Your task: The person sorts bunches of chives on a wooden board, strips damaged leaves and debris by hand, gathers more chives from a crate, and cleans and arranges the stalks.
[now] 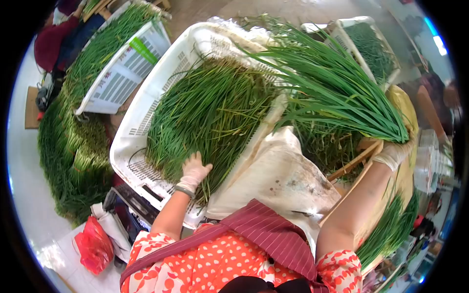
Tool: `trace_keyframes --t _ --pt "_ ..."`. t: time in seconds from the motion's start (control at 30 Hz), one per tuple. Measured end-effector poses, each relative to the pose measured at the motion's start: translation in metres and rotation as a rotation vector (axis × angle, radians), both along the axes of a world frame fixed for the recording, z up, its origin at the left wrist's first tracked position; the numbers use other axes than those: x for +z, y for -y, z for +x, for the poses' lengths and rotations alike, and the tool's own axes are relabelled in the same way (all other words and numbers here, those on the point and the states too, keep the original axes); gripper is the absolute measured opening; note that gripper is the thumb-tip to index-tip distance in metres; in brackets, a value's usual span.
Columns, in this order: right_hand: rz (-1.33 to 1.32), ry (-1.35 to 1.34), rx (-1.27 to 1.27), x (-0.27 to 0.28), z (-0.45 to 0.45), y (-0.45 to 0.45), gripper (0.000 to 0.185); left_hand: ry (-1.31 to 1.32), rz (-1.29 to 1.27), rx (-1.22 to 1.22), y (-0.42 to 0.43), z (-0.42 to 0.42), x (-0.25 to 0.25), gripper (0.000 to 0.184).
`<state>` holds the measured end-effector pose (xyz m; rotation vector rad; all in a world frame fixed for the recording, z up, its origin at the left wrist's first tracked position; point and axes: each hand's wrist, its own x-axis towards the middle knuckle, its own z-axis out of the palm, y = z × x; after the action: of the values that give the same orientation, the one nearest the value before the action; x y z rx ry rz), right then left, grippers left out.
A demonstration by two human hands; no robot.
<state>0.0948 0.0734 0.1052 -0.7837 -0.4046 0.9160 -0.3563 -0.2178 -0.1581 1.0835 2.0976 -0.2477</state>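
My left hand (194,173), in a thin whitish glove, rests at the near edge of a heap of green Chinese chives (210,107). Its fingers are spread and lie on the leaves. The heap fills a large white plastic basket (126,146) in front of me. Out to the right, my right hand (394,150), also gloved, is closed round the base of a long bunch of chives (337,88). That bunch's leaves fan up and left, past the basket's right rim. The right fingers are partly hidden.
A stained white sheet (278,171) covers the space between basket and wooden board (364,215). More chives (391,224) lie on the board. Other full baskets (115,73) stand at the back, with a chive pile (73,161) and red plastic bag (94,245) at left. People sit nearby.
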Motion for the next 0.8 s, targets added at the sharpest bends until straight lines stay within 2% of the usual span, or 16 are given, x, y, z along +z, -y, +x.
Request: trace_keyframes --t 0.03,0.1,0.17,0.23,0.3,0.33,0.37,0.43,0.47,0.5,0.57,0.6,0.63,0.7,0.77,0.8 --pt "-0.063 0.009 -0.132 0.010 0.017 0.009 0.016 0.063 0.246 0.013 -0.011 -0.004 0.016 0.075" --pt "0.011 0.039 -0.129 0.009 0.072 0.031 0.015 0.316 0.591 0.042 -0.046 0.008 0.067 0.065" --pt "0.059 0.092 -0.212 0.003 0.118 0.062 0.015 0.776 0.766 0.052 -0.084 0.048 0.120 0.054" --pt "0.062 0.013 -0.316 -0.021 0.167 0.093 0.019 1.049 0.676 -0.146 -0.105 0.107 0.177 0.048" --pt "0.158 0.038 -0.345 -0.046 0.163 0.119 0.022 1.261 0.513 -0.411 -0.120 0.172 0.202 0.048" --pt "0.059 0.002 -0.415 -0.038 0.137 0.132 0.025 1.379 0.272 -0.318 -0.119 0.209 0.213 0.062" --pt "-0.041 -0.043 -0.477 -0.032 0.113 0.140 0.029 1.358 0.219 -0.405 -0.117 0.243 0.206 0.069" --pt "-0.021 -0.072 -0.408 -0.055 0.107 0.168 0.029 1.250 0.239 -0.432 -0.118 0.305 0.172 0.059" --pt "-0.045 -0.093 -0.414 -0.054 0.096 0.179 0.028 1.547 0.019 -0.302 -0.131 0.332 0.134 0.060" --pt "-0.071 -0.116 -0.414 -0.054 0.092 0.192 0.027 1.738 -0.290 0.046 -0.132 0.344 0.163 0.063" --pt "-0.085 -0.101 -0.363 -0.089 0.111 0.213 0.030 1.961 -0.195 0.221 -0.144 0.372 0.159 0.066" --pt "-0.110 -0.078 -0.283 -0.102 0.119 0.224 0.033 1.994 -0.246 0.339 -0.159 0.383 0.135 0.068" --pt "-0.103 -0.081 -0.307 -0.092 0.122 0.239 0.033 1.948 -0.231 0.504 -0.155 0.384 0.160 0.068" --pt "-0.181 0.155 -0.129 -0.064 0.128 0.263 0.036 1.918 -0.054 0.495 -0.164 0.390 0.145 0.065" --pt "-0.215 0.300 -0.194 -0.031 0.139 0.267 0.040 1.865 -0.079 0.545 -0.162 0.385 0.165 0.063" --pt "-0.292 0.512 -0.213 -0.020 0.153 0.262 0.040 1.821 -0.092 0.605 -0.161 0.383 0.172 0.062"
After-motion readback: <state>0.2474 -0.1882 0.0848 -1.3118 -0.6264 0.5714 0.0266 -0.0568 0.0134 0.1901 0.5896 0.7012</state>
